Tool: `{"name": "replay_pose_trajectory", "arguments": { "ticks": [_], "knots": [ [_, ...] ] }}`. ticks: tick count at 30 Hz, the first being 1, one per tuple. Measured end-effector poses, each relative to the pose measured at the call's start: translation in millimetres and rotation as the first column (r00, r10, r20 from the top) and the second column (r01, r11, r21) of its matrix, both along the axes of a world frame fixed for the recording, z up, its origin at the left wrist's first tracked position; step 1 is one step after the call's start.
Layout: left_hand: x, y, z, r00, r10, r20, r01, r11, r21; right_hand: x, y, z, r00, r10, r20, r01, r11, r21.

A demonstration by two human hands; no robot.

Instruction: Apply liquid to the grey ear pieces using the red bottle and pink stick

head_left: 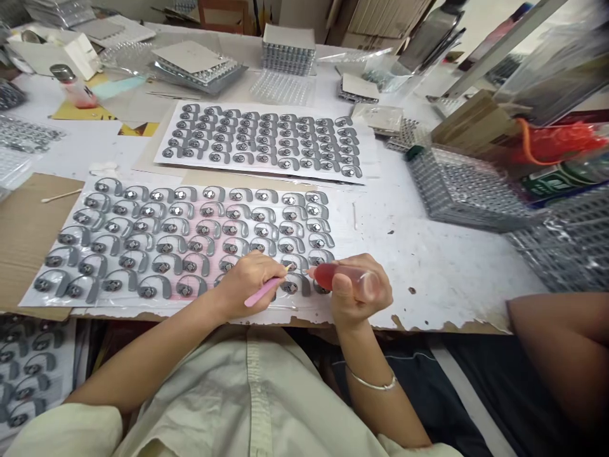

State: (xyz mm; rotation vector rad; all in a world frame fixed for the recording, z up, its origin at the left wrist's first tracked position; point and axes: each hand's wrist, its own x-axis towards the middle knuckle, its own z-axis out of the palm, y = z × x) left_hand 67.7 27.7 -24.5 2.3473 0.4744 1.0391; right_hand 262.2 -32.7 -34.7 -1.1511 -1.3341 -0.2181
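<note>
Far L, we've a cotton swab (61, 195) on brown cardboard (28, 235). Next, our near white sheet (128, 299) w/ rows of grey ear-hook pcs (189, 266); a 2nd loaded sheet (261, 169) lies just behind. Our L hand (250, 282), over the near sheet's front, is closed on a pink stick (261, 293), pale tip by a pc; can't tell if touching. Our R hand (354, 311) grips a bottle (349, 281) w/ red liquid, tilted, nozzle pointing L nr the tip. Far R, stacked clear trays (464, 190).
</note>
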Motion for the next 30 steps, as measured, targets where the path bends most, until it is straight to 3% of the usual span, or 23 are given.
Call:
{"name": "replay_pose_trajectory", "arguments": {
  "ticks": [4,10,22,30],
  "knots": [
    [-2.0,0.0,1.5,0.999,-0.01,0.04,0.011,1.0,-0.013,0.4,-0.4,-1.2,1.0,0.009,-0.009,-0.009,1.0,-0.01],
    [-1.5,-0.5,0.1,0.997,-0.039,-0.06,0.037,0.999,-0.039,-0.7,0.7,-1.0,1.0,0.01,-0.001,-0.01,1.0,-0.024],
    [-2.3,-0.7,-1.4,0.997,-0.023,-0.07,0.017,0.996,-0.086,-2.6,2.3,0.7,0.999,0.041,0.007,-0.041,0.998,-0.044],
    [-2.2,0.6,-1.1,0.998,-0.016,-0.066,0.005,0.986,-0.165,-2.0,2.7,-1.9,0.997,0.054,0.055,-0.054,0.999,0.0]
  ]
}}
